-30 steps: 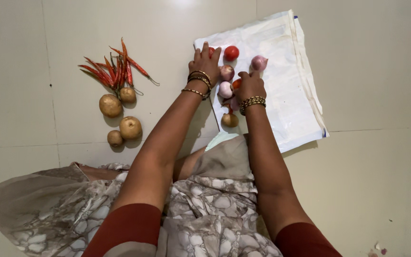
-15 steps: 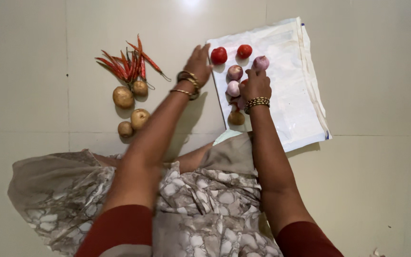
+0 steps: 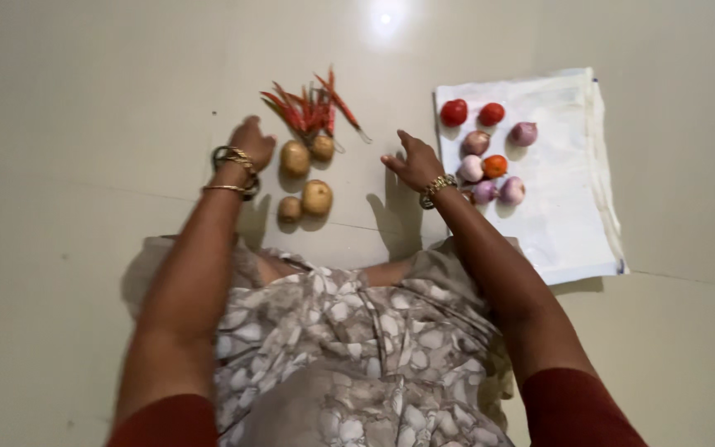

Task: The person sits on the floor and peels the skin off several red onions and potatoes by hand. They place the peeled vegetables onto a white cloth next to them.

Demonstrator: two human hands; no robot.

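Note:
My left hand [image 3: 251,142] hovers just left of several potatoes [image 3: 316,197] on the tiled floor, fingers loosely curled, holding nothing. A bunch of red chillies [image 3: 312,108] lies just beyond the potatoes. My right hand [image 3: 414,161] is spread open over the floor between the potatoes and a white cloth [image 3: 564,223], empty. On the cloth lie red tomatoes [image 3: 454,112] and several pinkish onions [image 3: 511,189]. Both wrists wear gold bangles.
My patterned grey-and-white garment [image 3: 349,348] covers my lap at the bottom of the view. A bright light reflection [image 3: 385,18] shines on the pale floor tiles beyond the chillies.
Both hands have left the cloth and moved left: the left hand now sits beside the potatoes, the right hand over bare floor. The view has shifted left too.

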